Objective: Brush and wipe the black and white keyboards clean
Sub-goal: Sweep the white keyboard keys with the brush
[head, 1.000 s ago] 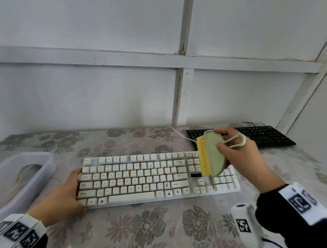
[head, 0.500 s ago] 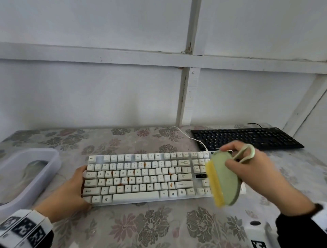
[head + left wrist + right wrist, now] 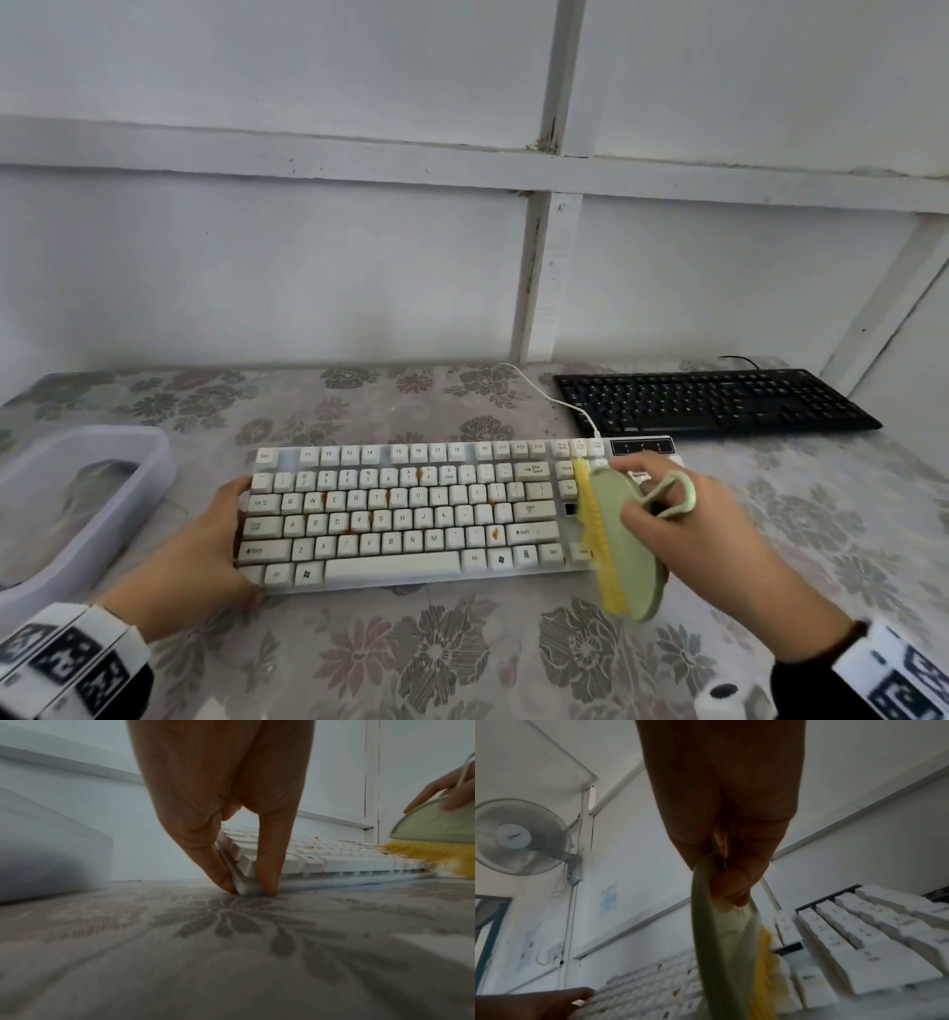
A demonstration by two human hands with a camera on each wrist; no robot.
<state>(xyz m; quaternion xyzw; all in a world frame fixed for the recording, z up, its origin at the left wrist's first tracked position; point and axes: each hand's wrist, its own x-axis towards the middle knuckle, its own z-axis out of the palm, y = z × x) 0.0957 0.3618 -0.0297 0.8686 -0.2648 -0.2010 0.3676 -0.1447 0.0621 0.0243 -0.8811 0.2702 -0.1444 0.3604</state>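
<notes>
Brushing begins at the right end of the white keyboard [image 3: 405, 514].

The left hand [image 3: 205, 545] braces the keyboard's left edge, fingers straight against its side and tips down on the flowered counter [image 3: 436, 652], likely so it will not slide under the strokes. The right hand [image 3: 688, 519] curls round the green brush [image 3: 616, 539], tilted so its yellow bristles meet the keys by the arrow cluster. Orange stains dot the middle keys. The black keyboard [image 3: 714, 401] lies behind to the right, apparently waiting its turn.
</notes>
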